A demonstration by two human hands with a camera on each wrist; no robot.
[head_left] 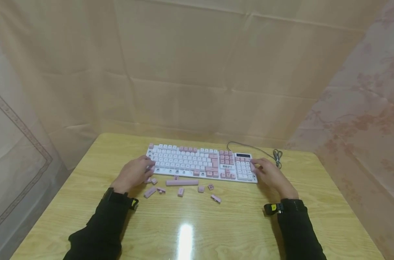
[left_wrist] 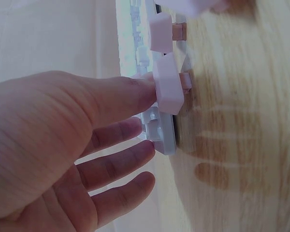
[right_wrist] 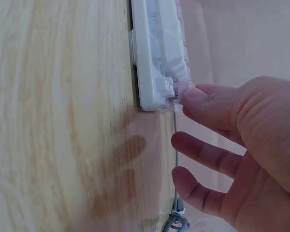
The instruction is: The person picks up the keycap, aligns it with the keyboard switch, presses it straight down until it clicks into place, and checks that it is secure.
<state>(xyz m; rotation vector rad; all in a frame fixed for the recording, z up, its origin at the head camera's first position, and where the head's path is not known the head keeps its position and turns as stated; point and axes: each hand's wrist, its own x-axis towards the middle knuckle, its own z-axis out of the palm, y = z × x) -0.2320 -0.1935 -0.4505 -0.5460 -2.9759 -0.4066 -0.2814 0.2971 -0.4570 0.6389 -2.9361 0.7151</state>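
A white and pink keyboard (head_left: pixel 180 161) lies toward the back of the table, with bare key sockets along its front row and left side. At its left end my left hand (head_left: pixel 134 174) holds the edge between thumb and forefinger, the other fingers loosely bent. My right hand (head_left: pixel 274 176) pinches the right end, beside the number pad; thumb and forefinger meet at the corner in the right wrist view. In front of the keyboard lie a long pink spacebar (head_left: pixel 182 182) and several loose pink keycaps (head_left: pixel 181 192). Two pink keycaps (left_wrist: pixel 168 84) overlap the left thumb's tip in the left wrist view.
The keyboard's cable (head_left: pixel 249 145) runs behind its right end to a tied bundle (head_left: pixel 277 155) on the wooden table (head_left: pixel 223 224). Behind the table hangs a beige curtain (head_left: pixel 177 72), with a patterned cloth (head_left: pixel 372 108) at the right.
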